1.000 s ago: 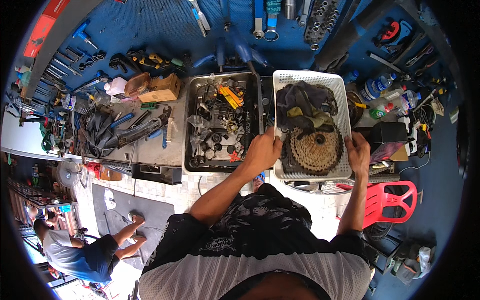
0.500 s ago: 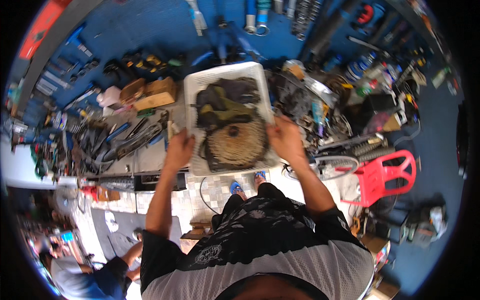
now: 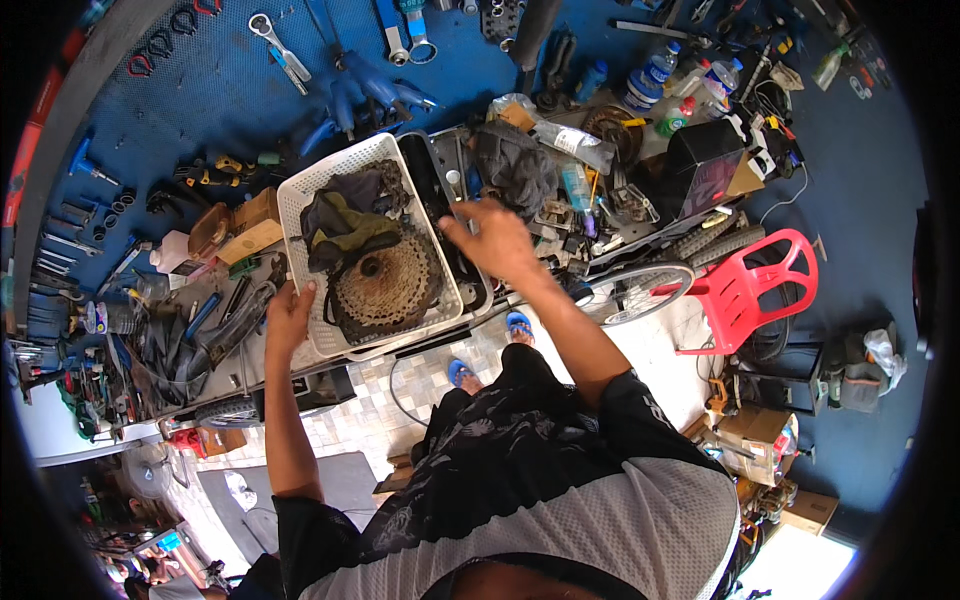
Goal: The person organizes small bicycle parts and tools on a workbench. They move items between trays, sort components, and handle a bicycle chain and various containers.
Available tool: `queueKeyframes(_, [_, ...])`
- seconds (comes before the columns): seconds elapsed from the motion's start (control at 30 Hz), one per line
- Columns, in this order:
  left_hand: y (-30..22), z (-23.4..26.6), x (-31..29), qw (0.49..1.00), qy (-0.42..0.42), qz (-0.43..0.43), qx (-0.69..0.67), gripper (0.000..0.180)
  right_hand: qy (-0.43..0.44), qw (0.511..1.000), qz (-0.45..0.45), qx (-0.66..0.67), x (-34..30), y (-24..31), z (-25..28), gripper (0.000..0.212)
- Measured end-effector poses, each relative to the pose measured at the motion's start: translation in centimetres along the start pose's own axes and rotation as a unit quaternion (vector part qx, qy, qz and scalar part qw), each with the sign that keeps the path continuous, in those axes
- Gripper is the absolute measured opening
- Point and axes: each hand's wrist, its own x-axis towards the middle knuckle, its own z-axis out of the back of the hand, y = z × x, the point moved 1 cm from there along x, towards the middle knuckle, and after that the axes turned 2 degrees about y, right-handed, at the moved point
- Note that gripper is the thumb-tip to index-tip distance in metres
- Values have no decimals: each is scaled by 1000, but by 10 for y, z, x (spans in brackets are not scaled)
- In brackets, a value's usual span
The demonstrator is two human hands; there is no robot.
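A white perforated plastic basket (image 3: 297, 262) sits tilted at the bench's front edge. In it lie a large, rusty bicycle cassette (image 3: 390, 295), a dark and olive cloth (image 3: 342, 242) and what looks like a greasy chain (image 3: 396, 186). My left hand (image 3: 290, 318) grips the basket's left rim near its front corner, thumb inside. Off the basket's right side, my right hand (image 3: 497, 242) is held with fingers apart and nothing in it. It hovers by a black tray (image 3: 424, 165), partly covered by the basket.
Left of the basket are a cardboard box (image 3: 256, 222) and several hand tools. Rags (image 3: 515, 165), bottles (image 3: 652, 78) and loose parts crowd the bench on the right. A bicycle wheel (image 3: 640, 295) and a red plastic chair (image 3: 745, 290) stand at right. Tools hang on the blue wall.
The basket has shifted left relative to the bench, exposing the black tray. My right hand has let go of its right rim, while the left still holds on. My view has turned.
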Motion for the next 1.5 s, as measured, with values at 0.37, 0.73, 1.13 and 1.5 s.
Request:
queueKeyframes(0.37, [-184, -66, -62, 974, -177, -107, -89, 36, -17, 987, 10, -159, 97, -141, 70, 47])
queueKeyframes(0.73, [-196, -191, 1, 925, -65, -217, -304, 63, 151, 908, 365, 139, 14, 1, 124, 52])
queueKeyframes(1.13, [-117, -18, 2, 885, -320, -156, 301, 82, 73, 994, 79, -24, 119, -147, 111, 42])
queueKeyframes(1.5, [-249, -95, -6, 959, -156, -143, 186, 64, 51, 976, -55, -206, 193, -225, 108, 34])
